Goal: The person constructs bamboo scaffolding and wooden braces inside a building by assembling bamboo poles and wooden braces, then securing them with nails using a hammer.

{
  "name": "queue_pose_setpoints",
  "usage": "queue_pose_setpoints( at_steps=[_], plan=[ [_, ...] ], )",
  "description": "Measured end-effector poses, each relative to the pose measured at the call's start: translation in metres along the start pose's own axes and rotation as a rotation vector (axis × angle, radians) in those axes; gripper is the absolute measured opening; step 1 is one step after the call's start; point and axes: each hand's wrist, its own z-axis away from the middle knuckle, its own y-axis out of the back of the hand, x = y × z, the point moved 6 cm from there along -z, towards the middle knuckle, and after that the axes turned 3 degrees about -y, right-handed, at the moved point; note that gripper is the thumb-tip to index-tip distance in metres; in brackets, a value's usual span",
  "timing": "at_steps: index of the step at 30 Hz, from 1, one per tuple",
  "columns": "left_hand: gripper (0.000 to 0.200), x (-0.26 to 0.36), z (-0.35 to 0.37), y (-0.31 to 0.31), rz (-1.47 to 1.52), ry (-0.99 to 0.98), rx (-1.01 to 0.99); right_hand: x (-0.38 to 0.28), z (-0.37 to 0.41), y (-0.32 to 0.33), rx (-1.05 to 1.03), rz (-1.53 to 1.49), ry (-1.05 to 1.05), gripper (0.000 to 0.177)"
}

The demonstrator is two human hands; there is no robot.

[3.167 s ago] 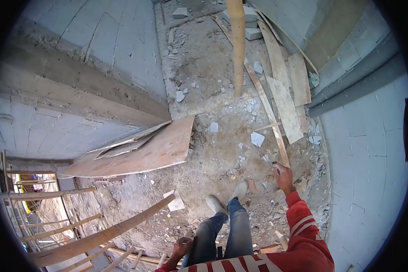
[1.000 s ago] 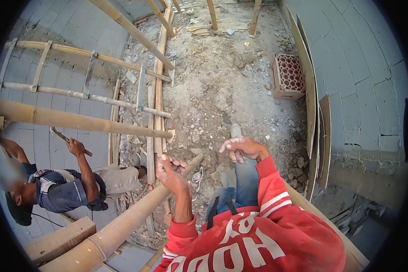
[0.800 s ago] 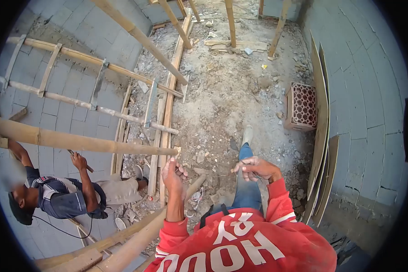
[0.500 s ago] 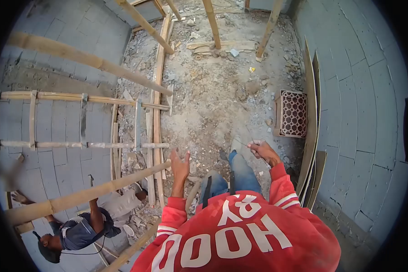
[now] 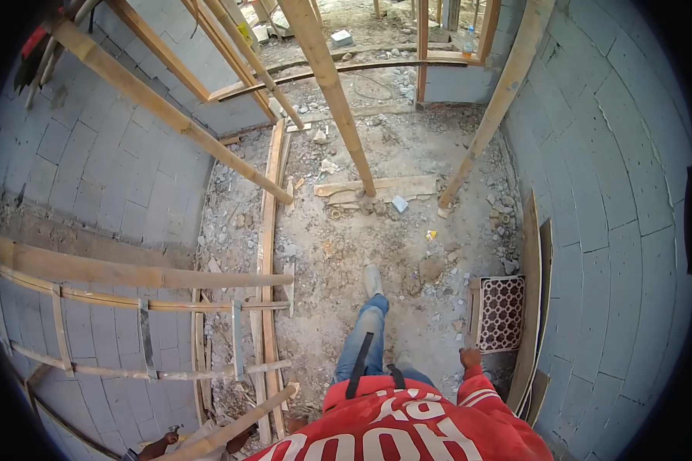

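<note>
My right hand is low beside my red sleeve, left of the patterned crate and not touching it. Its fingers look curled closed; what they hold, if anything, is too small to make out. Only a dim bit of my left hand shows at my left side, near the lower end of a bamboo pole, its fingers hidden. One of my legs is stretched forward over the rubble floor.
Bamboo props stand ahead. A ladder and long planks are at the left. Boards lean against the right block wall. A co-worker's hand is near a hammer at lower left.
The view has tilted up and moved forward, showing window frames and ground beyond. My hands are lower in view, my left one mostly hidden. The co-worker is now mostly out of view.
</note>
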Motion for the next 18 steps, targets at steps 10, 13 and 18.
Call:
queue_pose_setpoints(
  at_steps=[10,13,18],
  plan=[
    [0.036,0.615,-0.072,0.256,0.765,-0.696,-0.36,-0.246,-0.097,0.097,-0.165,-0.759,-0.11,0.021],
    [0.039,0.743,-0.053,0.345,0.903,-0.843,-0.239,-0.297,-0.144,0.149,-0.022,-0.641,0.031,0.018],
    [0.049,0.843,-0.06,0.378,1.282,-0.796,-0.216,-0.322,-0.246,0.164,-0.373,-1.098,-0.371,0.021]
  ],
)
